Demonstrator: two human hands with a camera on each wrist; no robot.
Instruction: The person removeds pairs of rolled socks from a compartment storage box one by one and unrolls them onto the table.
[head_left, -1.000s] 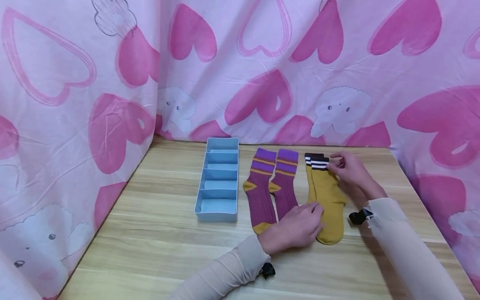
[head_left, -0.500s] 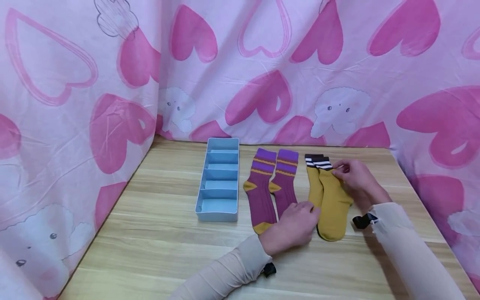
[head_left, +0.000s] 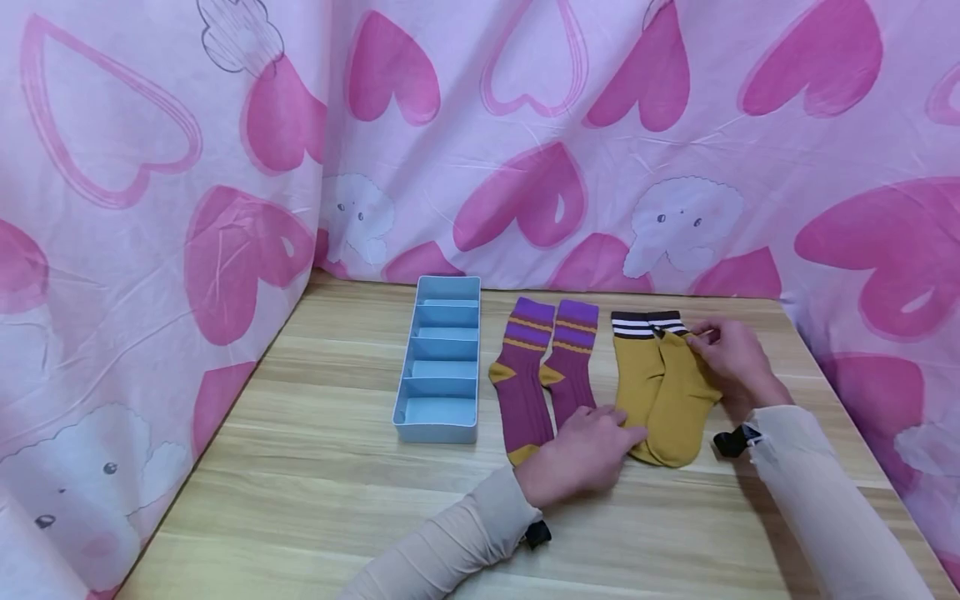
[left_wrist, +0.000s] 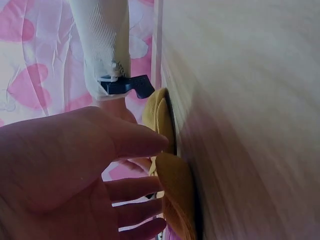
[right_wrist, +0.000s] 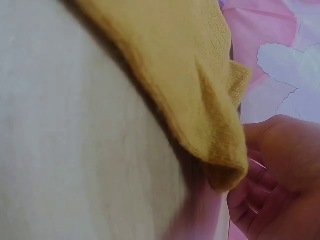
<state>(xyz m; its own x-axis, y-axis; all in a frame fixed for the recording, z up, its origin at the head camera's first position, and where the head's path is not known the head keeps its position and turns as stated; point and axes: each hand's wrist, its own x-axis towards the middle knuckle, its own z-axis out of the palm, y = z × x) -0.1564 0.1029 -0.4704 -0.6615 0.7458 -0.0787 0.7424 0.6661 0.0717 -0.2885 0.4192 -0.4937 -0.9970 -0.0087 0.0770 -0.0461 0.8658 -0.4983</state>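
Two mustard socks (head_left: 663, 392) with black and white striped cuffs lie on the wooden table (head_left: 315, 492), right of its middle. Their cuffs point to the far edge, and the toe ends overlap near the person. The right hand (head_left: 731, 358) pinches the cuff area of the right sock between thumb and curled fingers; in the right wrist view the yellow fabric (right_wrist: 200, 95) is lifted a little at this edge, just beside the fingers (right_wrist: 255, 195). The left hand (head_left: 581, 454) rests with relaxed fingers on the toe part of the left mustard sock and does not grasp it; the left wrist view shows the straight fingers (left_wrist: 135, 192) next to the yellow toe (left_wrist: 177, 190).

Just left of these socks lies a pair of purple socks (head_left: 543, 375) with yellow heels and stripes, side by side. Further left stands a light blue divided tray (head_left: 438, 362). A pink curtain with hearts (head_left: 525, 142) hangs behind and at both sides of the table.
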